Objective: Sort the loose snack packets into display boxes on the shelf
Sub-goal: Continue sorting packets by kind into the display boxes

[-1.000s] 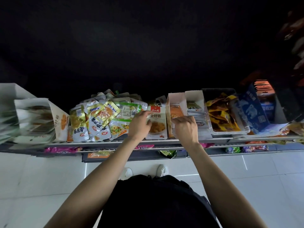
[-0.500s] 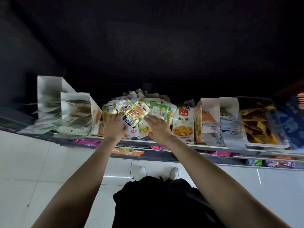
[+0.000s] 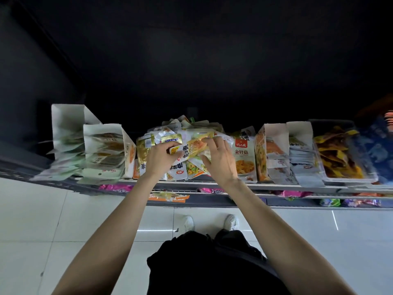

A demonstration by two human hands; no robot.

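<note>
A heap of loose snack packets (image 3: 180, 171) lies in the middle of the shelf (image 3: 212, 184). Both hands are on top of it. My left hand (image 3: 160, 158) grips a yellow and white packet (image 3: 195, 146) at its left end. My right hand (image 3: 220, 160) pinches the same packet at its right end with curled fingers. White display boxes (image 3: 110, 145) with packets stand to the left. Further white display boxes (image 3: 276, 150) stand to the right of the heap.
A packet with a red label (image 3: 243, 158) stands upright beside my right hand. A clear bin of yellow packets (image 3: 340, 160) and a blue pack (image 3: 376, 145) sit at the far right. A lower shelf (image 3: 212, 199) holds pink and orange packets. White floor tiles lie below.
Both hands moved left from the red-label packet and white boxes to the loose heap, then closed on one yellow and white packet. The camera view shifted left.
</note>
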